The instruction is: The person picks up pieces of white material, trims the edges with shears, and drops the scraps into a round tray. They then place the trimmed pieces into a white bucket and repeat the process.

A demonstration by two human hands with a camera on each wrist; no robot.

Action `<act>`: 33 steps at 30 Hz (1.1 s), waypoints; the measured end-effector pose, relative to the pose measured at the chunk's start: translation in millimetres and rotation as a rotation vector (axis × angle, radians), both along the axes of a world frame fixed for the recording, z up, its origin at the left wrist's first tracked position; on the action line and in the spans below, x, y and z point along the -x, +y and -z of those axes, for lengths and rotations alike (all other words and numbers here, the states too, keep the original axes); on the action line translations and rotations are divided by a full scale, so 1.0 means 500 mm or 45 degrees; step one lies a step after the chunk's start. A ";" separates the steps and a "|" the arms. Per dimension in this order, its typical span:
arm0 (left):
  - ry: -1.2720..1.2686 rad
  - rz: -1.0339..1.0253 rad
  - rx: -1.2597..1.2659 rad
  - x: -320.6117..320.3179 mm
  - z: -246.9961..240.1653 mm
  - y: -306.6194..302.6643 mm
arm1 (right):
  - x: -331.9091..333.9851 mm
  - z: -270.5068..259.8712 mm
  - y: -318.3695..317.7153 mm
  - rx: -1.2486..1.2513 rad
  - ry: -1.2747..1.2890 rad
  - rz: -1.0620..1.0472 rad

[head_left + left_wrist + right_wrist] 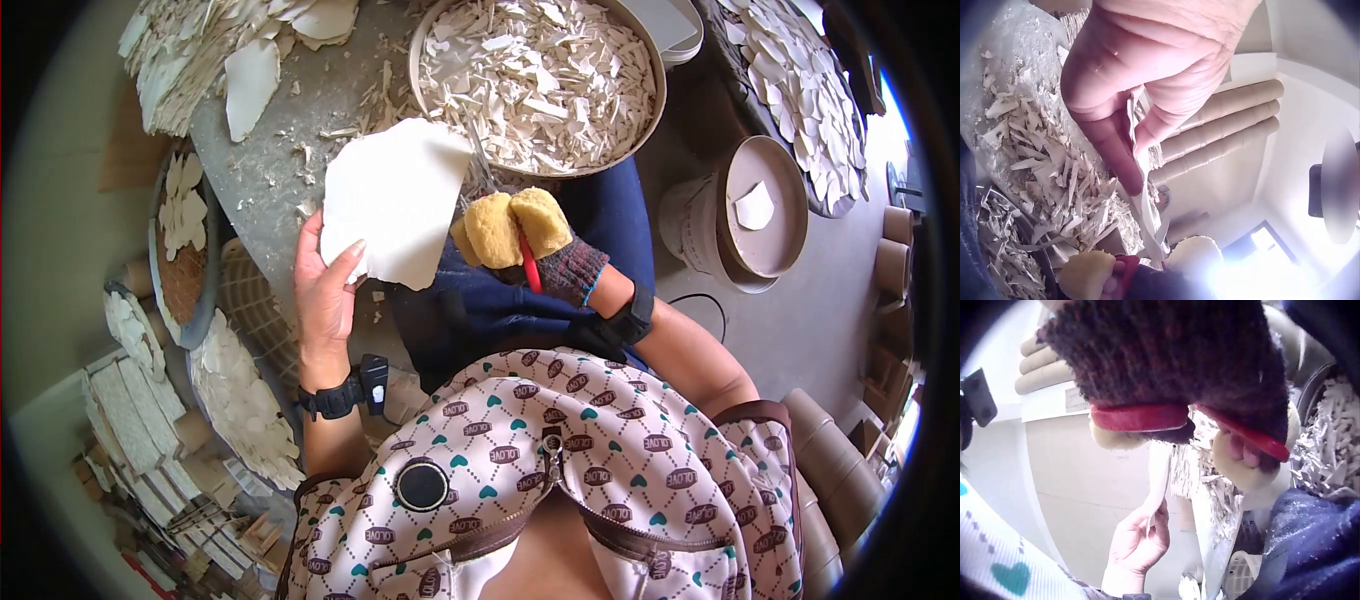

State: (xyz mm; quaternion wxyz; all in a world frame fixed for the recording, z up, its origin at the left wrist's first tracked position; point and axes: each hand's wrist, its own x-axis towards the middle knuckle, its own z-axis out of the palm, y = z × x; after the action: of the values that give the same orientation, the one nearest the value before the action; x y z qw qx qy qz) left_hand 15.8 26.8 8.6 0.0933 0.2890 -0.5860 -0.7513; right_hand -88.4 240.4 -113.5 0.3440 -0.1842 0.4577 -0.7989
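My left hand (326, 285) pinches the lower left edge of a thin, flat white piece (395, 200) with an irregular outline, thumb on top. In the left wrist view that piece (1146, 219) shows edge-on between thumb and fingers. A knitted dark glove with bare fingertips covers my right hand (575, 268), which grips red-handled scissors (530, 265). Thick yellow foam pads (492, 230) surround the handles. The blades point up along the piece's right edge, partly hidden by it. From the right wrist, the red handle loops (1141, 417) show around the gloved fingers.
A round tub (660, 90) heaped with white trimmings stands ahead. Flat white pieces (190, 60) are stacked on the grey table (240, 170) at the left, with scraps around. A lidded bucket (690, 220) stands at the right, more pieces (800, 90) beyond it. Baskets (255, 290) sit lower left.
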 end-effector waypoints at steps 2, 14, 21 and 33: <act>-0.010 0.002 -0.010 -0.004 -0.004 0.005 | -0.002 0.025 -0.015 -0.145 0.450 0.081; 0.037 -0.291 0.276 -0.045 0.008 -0.054 | 0.006 -0.079 -0.062 -0.270 0.997 -0.229; -0.033 -0.154 0.241 -0.056 0.001 -0.122 | 0.001 -0.060 -0.094 -0.093 1.243 -0.060; -0.121 -0.052 0.220 -0.059 0.005 -0.145 | -0.029 -0.055 -0.089 -0.194 0.634 -0.335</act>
State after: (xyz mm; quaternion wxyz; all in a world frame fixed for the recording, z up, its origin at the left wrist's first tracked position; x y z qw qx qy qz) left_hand 45.3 -45.5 6.4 0.1053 0.3271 -0.6462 -0.6814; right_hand -73.9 196.0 -85.9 0.3345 -0.4059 0.5589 -0.6410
